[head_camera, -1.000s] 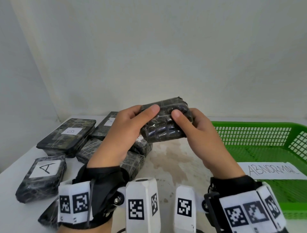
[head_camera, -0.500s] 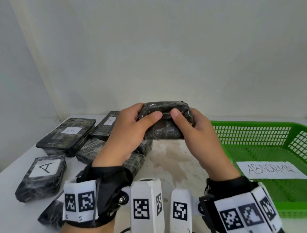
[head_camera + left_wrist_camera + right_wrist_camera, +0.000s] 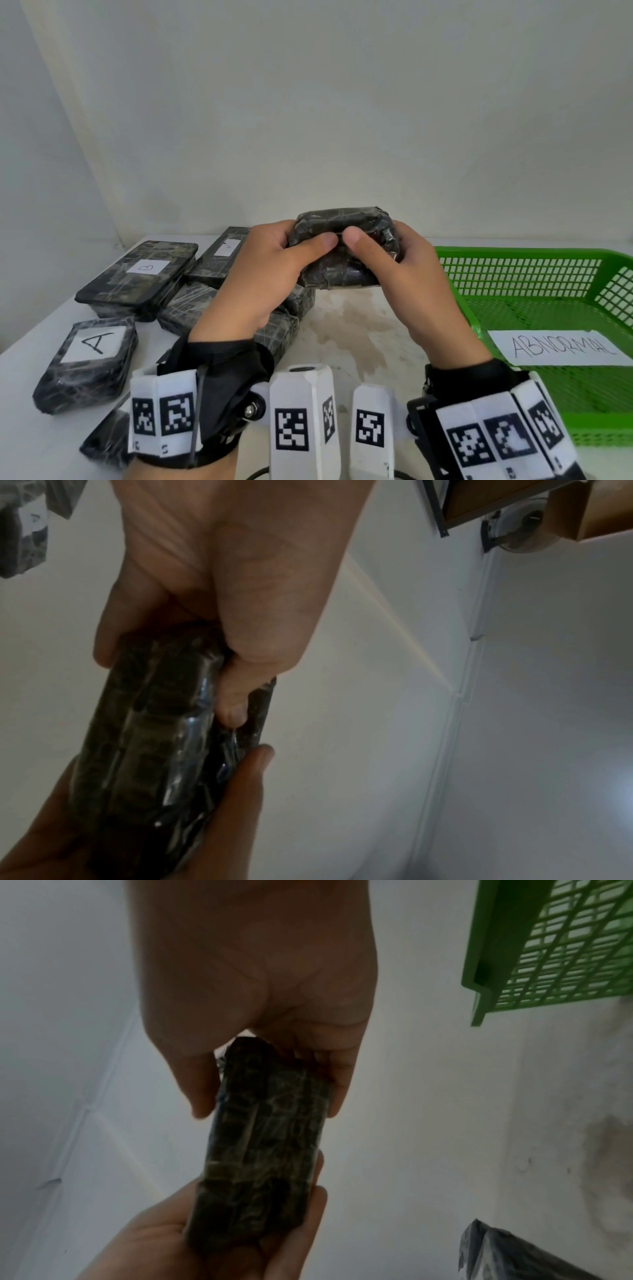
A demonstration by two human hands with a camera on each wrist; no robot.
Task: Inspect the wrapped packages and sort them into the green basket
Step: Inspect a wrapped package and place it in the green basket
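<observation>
A dark, plastic-wrapped package [image 3: 342,221] is held in the air above the white table, just left of the green basket [image 3: 513,253]. My left hand [image 3: 301,245] grips its left end and my right hand [image 3: 373,253] its right end, thumbs almost touching on the near face, fingers behind. In the left wrist view the left hand [image 3: 167,674] clamps the package [image 3: 161,750] from above. The right wrist view shows the right hand [image 3: 267,1110] pinching the package [image 3: 260,1164] by its narrow sides. No label shows on it.
Several wrapped packages lie at the left: one labelled A [image 3: 89,363], one labelled B [image 3: 140,277], another with a small label [image 3: 219,257] and unlabelled ones [image 3: 185,308] under my left forearm. A paper reading ABNORMAL [image 3: 561,346] lies in the basket. The stained table [image 3: 349,329] lies below my hands.
Both hands have turned the package, so its bumpy broad face has tipped down and a long edge faces up. My thumbs have slid closer together. The hands stay in the same place.
</observation>
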